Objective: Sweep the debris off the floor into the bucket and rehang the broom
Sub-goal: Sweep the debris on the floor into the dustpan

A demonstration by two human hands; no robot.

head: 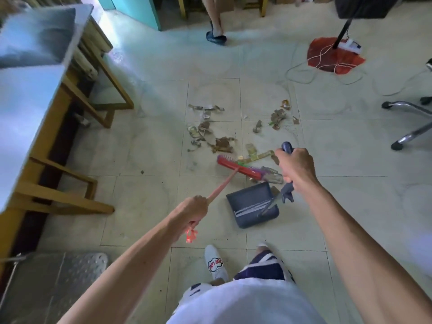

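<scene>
two hands at work in the head view, one tool apiece. left hand [190, 210] wrapped tight round the top of the pink broom handle [222, 187], grip closed on it, a scrap of orange string [191, 235] dangling below the fist. red broom head [238, 168] down on the tiled floor [140, 148], bristles touching the nearest wrappers. right hand [297, 167] closed round the upright dark handle [288, 160] of the dustpan, grip clamped there too. dustpan [251, 204] flat on the floor just below the broom head, mouth turned toward it, apparently nothing in it so far. debris [222, 145] mostly beyond the broom: brown scraps and crumpled wrappers spread over several tiles, a second looser cluster [278, 118] farther off to the right, well apart from the pan. no bucket anywhere in view, nor any hook for the broom. off to the left a wooden frame under a pale tabletop [28, 97]; far side, another person's feet [216, 37], a red sheet with white cable [334, 57], a chair base [409, 120]. step in hand, by the look of it: early sweeping, first strokes drawing litter toward the pan. next move likely calls for short pulls of the broom toward the pan lip, pan held firm against the tile so scraps ride in and not under, then a reach out for the far cluster. light wrappers apt to skid sideways or flutter past the edge; dumping and rehanging not yet near.
</scene>
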